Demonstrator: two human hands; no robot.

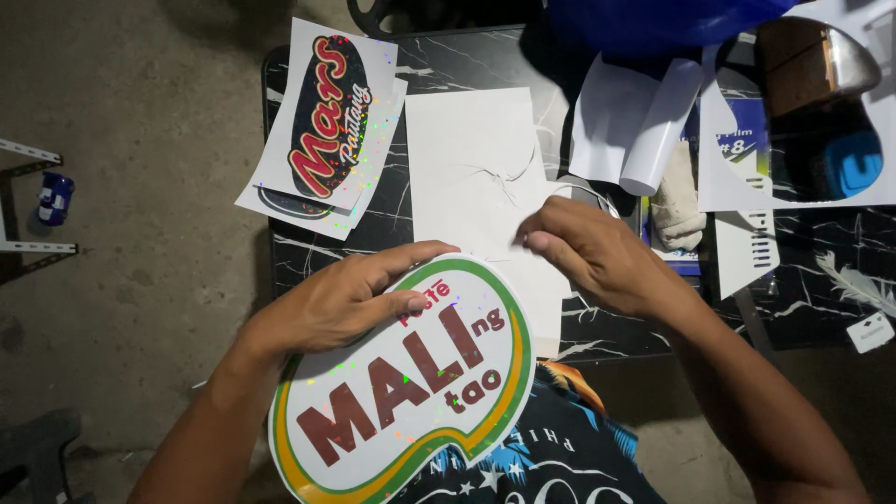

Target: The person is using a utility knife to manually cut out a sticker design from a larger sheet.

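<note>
Gripping oval sticker [401,392] top edge, left hand [341,303] fingers closed; right hand [597,252] fingers pinching white sheet [476,177].

This looks like a small sticker or sign-printing workshop. A black marble-patterned table [448,65] stands on a rough concrete floor [140,187]. At eleven o'clock lie glossy printed stickers [327,117] with a holographic sheen; at twelve a white backing sheet [476,159]; at one o'clock a roll of white film [658,131] and further cut-out sheets [747,247].
</note>
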